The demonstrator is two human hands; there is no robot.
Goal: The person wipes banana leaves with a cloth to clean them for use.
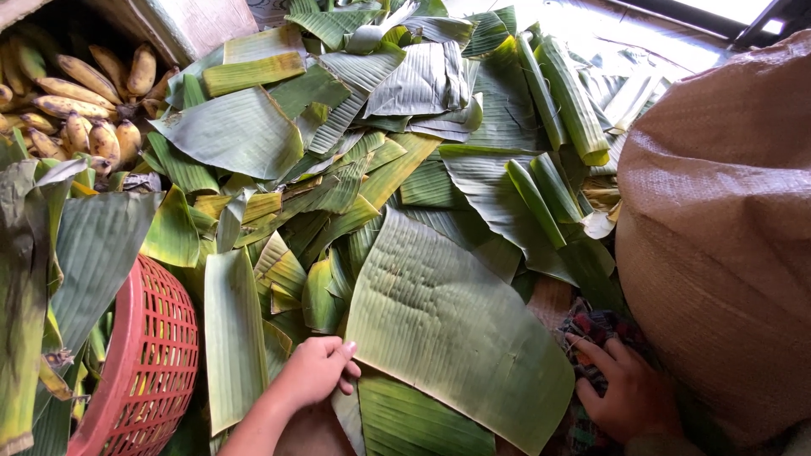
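Observation:
A large green banana leaf piece (448, 321) lies flat in front of me on a heap of cut leaves. My left hand (317, 370) rests at its lower left edge, fingers curled and pinching the edge of the leaf. My right hand (621, 388) sits at the lower right, fingers spread on a dark patterned cloth (591, 329) beside the leaf.
Several cut and rolled banana leaves (380, 127) cover the floor ahead. A bunch of ripe bananas (76, 93) lies at the upper left. A red plastic basket (148, 363) lined with leaves stands at the lower left. A big brown woven sack (726, 228) fills the right side.

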